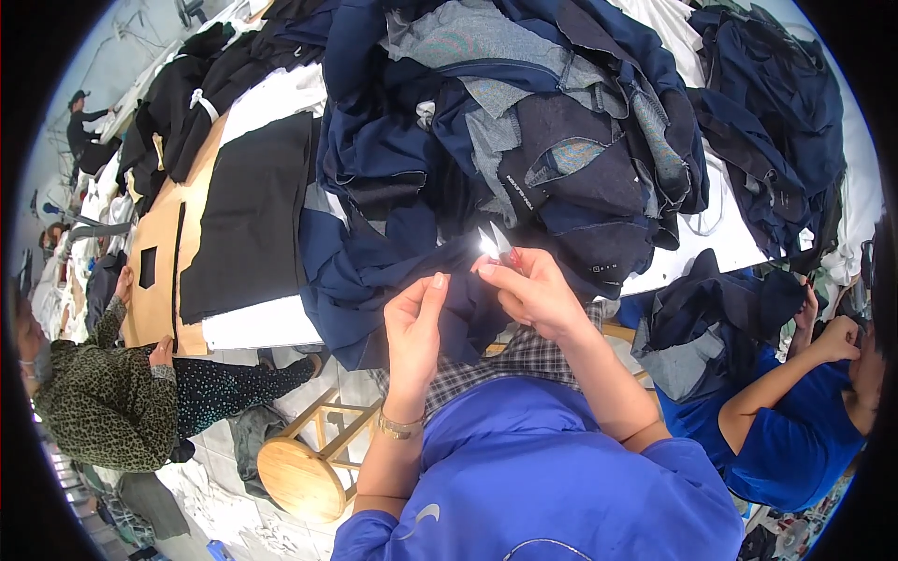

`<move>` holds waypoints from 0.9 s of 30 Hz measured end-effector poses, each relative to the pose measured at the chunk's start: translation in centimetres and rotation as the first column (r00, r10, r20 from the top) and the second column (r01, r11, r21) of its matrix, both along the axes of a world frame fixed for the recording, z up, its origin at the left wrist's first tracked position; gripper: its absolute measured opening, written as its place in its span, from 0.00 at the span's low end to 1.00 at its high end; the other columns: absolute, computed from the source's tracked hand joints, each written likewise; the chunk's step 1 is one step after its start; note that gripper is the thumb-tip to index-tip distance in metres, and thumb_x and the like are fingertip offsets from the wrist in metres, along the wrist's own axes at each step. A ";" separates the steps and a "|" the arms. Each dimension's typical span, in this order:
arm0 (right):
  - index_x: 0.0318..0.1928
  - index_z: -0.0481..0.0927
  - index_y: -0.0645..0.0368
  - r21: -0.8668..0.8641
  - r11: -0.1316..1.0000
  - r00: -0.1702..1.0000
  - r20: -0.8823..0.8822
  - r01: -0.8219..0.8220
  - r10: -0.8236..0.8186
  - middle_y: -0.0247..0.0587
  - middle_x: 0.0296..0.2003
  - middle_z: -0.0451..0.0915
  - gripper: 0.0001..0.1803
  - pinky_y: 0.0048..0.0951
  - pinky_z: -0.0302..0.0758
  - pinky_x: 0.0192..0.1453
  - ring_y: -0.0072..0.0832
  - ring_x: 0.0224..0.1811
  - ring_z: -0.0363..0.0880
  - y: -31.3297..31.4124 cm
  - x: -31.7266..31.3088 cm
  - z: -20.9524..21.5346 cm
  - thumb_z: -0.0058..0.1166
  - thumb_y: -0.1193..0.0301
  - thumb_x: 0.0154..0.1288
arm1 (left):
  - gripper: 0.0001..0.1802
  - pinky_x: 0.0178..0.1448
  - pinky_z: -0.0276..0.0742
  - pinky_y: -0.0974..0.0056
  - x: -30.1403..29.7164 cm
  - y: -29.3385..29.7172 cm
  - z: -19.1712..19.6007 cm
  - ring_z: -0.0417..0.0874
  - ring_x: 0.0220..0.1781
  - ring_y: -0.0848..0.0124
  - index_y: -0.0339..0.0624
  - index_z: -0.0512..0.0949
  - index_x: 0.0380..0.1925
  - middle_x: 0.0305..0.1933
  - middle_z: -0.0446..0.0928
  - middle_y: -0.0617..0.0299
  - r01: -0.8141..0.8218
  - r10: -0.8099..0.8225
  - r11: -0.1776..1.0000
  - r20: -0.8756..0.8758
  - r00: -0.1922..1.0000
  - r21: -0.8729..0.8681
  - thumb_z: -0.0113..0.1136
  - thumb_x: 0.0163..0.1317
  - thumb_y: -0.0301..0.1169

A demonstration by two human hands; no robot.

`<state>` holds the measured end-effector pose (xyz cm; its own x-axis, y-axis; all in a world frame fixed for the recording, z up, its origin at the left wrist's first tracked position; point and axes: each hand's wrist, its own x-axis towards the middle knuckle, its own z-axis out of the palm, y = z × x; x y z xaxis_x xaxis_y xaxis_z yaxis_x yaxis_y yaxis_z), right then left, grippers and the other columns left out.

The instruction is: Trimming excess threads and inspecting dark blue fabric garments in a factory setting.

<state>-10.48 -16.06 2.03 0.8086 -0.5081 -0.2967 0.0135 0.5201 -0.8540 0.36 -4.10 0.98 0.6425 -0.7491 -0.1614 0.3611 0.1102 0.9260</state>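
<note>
My right hand [541, 294] is closed around small red-handled thread snips [500, 241], whose bright blades point away from me and stand slightly apart. To its left, my left hand [415, 316] pinches with thumb and forefinger at an edge of a navy garment [351, 280]. That cloth spreads over the table's near edge and hangs toward my lap, passing beneath both hands. Any thread between the fingers is too fine to make out. Just beyond my hands rises a large heap of navy garments [571, 140], some turned to show grey inner fabric.
Black cut fabric [248, 215] lies on the white table left of the heap. Farther left, a person in a patterned top [103, 402] handles a brown board [154, 271]. At right, a person in blue [795, 430] holds dark cloth. A wooden stool [301, 477] stands lower left.
</note>
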 end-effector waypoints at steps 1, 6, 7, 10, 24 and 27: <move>0.36 0.76 0.63 0.002 1.000 1.000 0.006 0.009 -0.009 0.22 0.13 0.66 0.08 0.15 0.43 0.09 0.06 0.07 0.53 0.0 0.0 0.0 0.51 0.70 0.64 | 0.11 0.44 0.65 0.79 -0.1 0.0 0.0 0.72 0.35 0.85 0.33 0.79 0.37 0.34 0.78 0.68 -0.008 0.008 1.000 -0.002 1.000 0.000 0.55 0.64 0.30; 0.32 0.77 0.63 -0.071 0.997 0.997 -0.077 0.004 -0.009 0.23 0.16 0.70 0.11 0.16 0.53 0.16 0.07 0.14 0.58 0.0 -0.1 0.3 0.56 0.66 0.61 | 0.10 0.39 0.68 0.77 -0.4 0.2 0.0 0.73 0.33 0.84 0.32 0.80 0.35 0.32 0.79 0.66 -0.078 0.038 0.985 0.241 0.970 0.156 0.56 0.62 0.30; 0.30 0.78 0.63 -0.156 0.988 0.989 -0.142 0.007 -0.030 0.24 0.18 0.72 0.12 0.16 0.57 0.19 0.07 0.17 0.61 0.1 0.0 0.4 0.59 0.65 0.59 | 0.10 0.38 0.70 0.75 -0.8 0.1 0.5 0.75 0.32 0.81 0.33 0.81 0.34 0.31 0.80 0.64 -0.132 0.038 0.967 0.386 0.922 0.220 0.57 0.61 0.31; 0.29 0.79 0.64 -0.321 0.946 0.993 -0.088 0.045 -0.076 0.27 0.21 0.75 0.14 0.16 0.63 0.27 0.10 0.24 0.66 0.5 0.5 0.1 0.63 0.65 0.56 | 0.14 0.52 0.71 0.60 -2.2 0.2 1.2 0.76 0.47 0.58 0.40 0.81 0.39 0.40 0.79 0.50 -0.208 -0.056 0.946 0.757 0.652 0.249 0.63 0.51 0.31; 0.36 0.80 0.63 -0.019 0.998 0.998 -0.037 -0.054 0.053 0.22 0.16 0.69 0.10 0.15 0.44 0.11 0.06 0.09 0.52 -1.9 -2.2 2.9 0.60 0.69 0.58 | 0.26 0.61 0.62 0.63 1.5 -1.9 2.8 0.68 0.59 0.62 0.37 0.64 0.59 0.55 0.70 0.51 0.201 -0.138 0.979 0.720 0.680 -0.002 0.51 0.64 0.37; 0.39 0.80 0.63 -0.038 0.995 0.995 -0.022 -0.094 0.093 0.21 0.18 0.69 0.09 0.14 0.48 0.14 0.06 0.12 0.55 -2.2 -2.7 4.3 0.58 0.72 0.58 | 0.25 0.60 0.63 0.68 1.2 -2.6 2.7 0.71 0.55 0.70 0.37 0.63 0.60 0.52 0.73 0.57 0.489 -0.443 0.870 0.334 0.832 -0.062 0.48 0.66 0.36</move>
<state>-13.20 -18.23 6.29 0.8470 -0.4422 -0.2951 -0.0510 0.4849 -0.8731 1.51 -6.66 3.71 0.2110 -0.9714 0.1091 0.1108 0.1346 0.9847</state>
